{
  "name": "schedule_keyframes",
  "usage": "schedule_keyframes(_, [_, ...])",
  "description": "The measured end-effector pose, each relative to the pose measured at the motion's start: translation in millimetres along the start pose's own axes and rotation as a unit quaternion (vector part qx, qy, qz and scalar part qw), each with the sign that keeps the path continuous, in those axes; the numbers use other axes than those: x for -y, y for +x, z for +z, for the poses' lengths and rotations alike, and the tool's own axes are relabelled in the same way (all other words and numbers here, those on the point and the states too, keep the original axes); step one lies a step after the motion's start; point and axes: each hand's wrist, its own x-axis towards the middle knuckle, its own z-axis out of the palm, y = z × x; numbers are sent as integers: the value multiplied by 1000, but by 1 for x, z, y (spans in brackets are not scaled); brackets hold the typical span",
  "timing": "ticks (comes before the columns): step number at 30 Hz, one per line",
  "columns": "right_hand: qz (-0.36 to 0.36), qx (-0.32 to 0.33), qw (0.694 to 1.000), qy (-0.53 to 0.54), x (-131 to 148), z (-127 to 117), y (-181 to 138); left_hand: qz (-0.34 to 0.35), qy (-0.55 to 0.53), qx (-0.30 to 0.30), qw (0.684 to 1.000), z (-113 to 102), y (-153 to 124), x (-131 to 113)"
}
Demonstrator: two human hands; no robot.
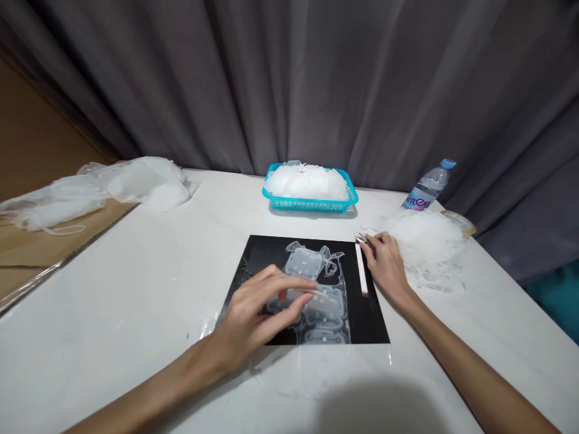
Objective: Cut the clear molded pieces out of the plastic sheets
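A black mat (375,322) lies on the white table, with a clear plastic sheet (325,334) of rounded rectangular shapes spread over it. Above that sheet, my left hand (253,310) pinches a thin translucent piece (328,296) between thumb and index finger. My right hand (386,265) rests by the mat's upper right corner, its fingers closed round metal tweezers (363,238) whose tips point left. Just below the tweezers lies a white stick (361,271) with a reddish end, along the mat's right side. Torn clear film (333,259) curls up at the sheet's top.
A turquoise basket (312,206) at the back holds a heap of white translucent pieces (307,181). Right of my right hand is a pile of clear scraps (425,241), with a water bottle (427,187) behind it. Plastic bags (145,181) lie at the left near cardboard (49,244).
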Motion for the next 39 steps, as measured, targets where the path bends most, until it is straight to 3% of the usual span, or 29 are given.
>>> schedule_keyframes(7, [-18,-7,999,-31,-1,1,-1,47,18,13,999,-2,3,-3])
schedule_keyframes(33, [-15,-15,999,-34,3,-5,0,3,-58,-18,998,3,2,-6])
schedule_keyframes(39, [6,-43,994,99,31,-30,0,40,19,49,998,-3,1,-8])
